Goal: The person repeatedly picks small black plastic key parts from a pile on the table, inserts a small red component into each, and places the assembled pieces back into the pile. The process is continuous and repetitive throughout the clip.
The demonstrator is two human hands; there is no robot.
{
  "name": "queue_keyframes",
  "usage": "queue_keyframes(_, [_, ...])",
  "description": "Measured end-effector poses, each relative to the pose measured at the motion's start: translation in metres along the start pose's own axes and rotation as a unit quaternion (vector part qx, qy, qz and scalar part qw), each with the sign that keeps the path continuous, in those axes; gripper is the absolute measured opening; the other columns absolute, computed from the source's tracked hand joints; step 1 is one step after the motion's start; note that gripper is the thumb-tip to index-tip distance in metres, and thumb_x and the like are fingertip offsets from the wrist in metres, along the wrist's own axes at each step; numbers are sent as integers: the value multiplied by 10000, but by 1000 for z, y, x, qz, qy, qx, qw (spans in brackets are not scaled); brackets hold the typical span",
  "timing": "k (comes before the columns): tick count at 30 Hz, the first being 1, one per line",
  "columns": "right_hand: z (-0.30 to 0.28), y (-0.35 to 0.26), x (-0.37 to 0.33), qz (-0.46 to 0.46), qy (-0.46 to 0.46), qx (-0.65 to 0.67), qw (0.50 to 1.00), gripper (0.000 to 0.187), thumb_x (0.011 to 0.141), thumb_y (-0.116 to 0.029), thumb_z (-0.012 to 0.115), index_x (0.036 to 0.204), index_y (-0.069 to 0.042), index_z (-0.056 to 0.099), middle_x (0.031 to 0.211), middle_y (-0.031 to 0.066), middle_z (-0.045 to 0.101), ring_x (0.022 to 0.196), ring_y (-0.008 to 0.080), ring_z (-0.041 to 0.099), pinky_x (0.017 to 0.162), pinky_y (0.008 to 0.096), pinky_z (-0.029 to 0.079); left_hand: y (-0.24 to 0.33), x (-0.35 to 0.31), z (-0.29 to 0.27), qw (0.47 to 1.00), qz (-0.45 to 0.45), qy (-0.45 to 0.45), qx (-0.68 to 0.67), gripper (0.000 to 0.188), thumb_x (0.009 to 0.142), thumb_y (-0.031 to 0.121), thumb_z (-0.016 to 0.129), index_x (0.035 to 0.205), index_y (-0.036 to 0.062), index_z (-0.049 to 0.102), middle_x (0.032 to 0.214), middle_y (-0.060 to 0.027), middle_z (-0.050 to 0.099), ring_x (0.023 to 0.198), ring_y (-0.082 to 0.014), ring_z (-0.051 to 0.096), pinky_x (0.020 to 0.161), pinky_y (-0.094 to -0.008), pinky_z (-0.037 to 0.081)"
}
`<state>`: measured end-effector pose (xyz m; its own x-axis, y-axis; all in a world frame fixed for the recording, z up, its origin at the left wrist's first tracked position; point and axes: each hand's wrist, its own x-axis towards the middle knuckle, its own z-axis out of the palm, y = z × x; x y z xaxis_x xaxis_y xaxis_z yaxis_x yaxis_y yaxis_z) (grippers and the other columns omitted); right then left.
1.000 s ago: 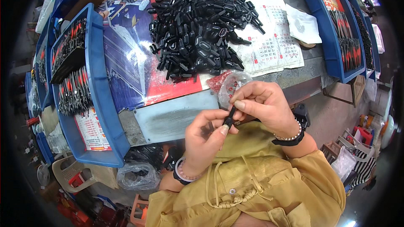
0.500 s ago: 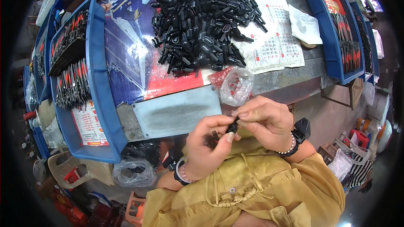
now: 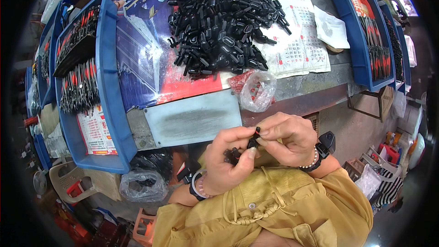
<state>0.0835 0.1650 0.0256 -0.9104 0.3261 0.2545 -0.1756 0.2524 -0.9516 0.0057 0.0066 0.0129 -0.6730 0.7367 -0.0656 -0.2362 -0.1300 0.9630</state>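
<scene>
"Fingers [image 3: 235, 133] first: what do yours have hold of?"

"Your left hand [image 3: 224, 158] pinches a small black part [image 3: 253, 143] between thumb and forefinger, in front of your mustard-yellow top [image 3: 329, 196]. Your right hand [image 3: 290, 139] meets it there, thumb and fingertips clamped around the upper end. Only a short dark tip peeks out between them, so you leave the finer detail too small to tell."

"And is that all you carry?"

"No — more black pieces [image 3: 232, 155] sit in your left palm, beneath your curled fingers. They are partly hidden, and I cannot tell how many you have there."

"What lies ahead of you?"

"A loose pile of black parts [image 3: 224, 36] on the tabletop [image 3: 306, 84], spread over a printed calendar sheet [image 3: 299, 32]. Nearer to you, a clear plastic bag [image 3: 258, 96] with red bits in it lies by the front edge. Left of the bag you have a pale rectangular plate [image 3: 194, 119], smudged grey in the middle."

"And to your sides?"

"At your left, a blue tray [image 3: 119, 119] holds rows of slim black pieces with orange-red marks. At your right, a second blue tray [image 3: 354, 41] holds similar rows — a white sheet [image 3: 330, 28] lies just beside it."
</scene>
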Motion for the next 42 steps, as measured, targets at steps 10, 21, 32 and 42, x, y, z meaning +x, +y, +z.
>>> queue_keyframes(10, [1, -1, -4, 27, 52, 16, 998, 130, 807, 68, 650, 933, 38, 647, 938, 149, 669, 812, 203, 665, 710, 273, 525, 1, -3, -1, 995, -54, 14, -82, 289, 885, 1, 555, 1161, -51, 485, 946, -114, 646, 784, -100, 623, 707, -220, 498])
queue_keyframes(21, [4, -1, -2, -33, 42, -67, 996, 204, 745, 91, 668, 937, 21, 661, 881, 139, 662, 741, 237, 669, 640, 278, 525, 0, -3, -2, 994, -70, 7, -89, 304, 895, 9, 538, 1184, -62, 475, 957, -112, 643, 784, -102, 613, 716, -231, 495])
queue_keyframes(32, [9, 6, -6, 44, 10, 45, 998, 110, 792, 55, 639, 899, 29, 639, 854, 130, 659, 744, 193, 666, 646, 276, 525, -5, -2, -6, 991, -79, 37, -103, 172, 882, 6, 536, 1045, -32, 499, 833, -84, 625, 681, -74, 573, 611, -204, 467])
queue_keyframes(42, [25, 5, -2, 237, 38, 279, 930, 99, 921, -6, 561, 1007, 39, 541, 953, 105, 635, 815, 126, 651, 715, 241, 533, 5, -3, -9, 973, -159, 74, -147, 162, 855, 96, 517, 989, 19, 470, 661, -103, 590, 453, -55, 416, 393, -179, 300])
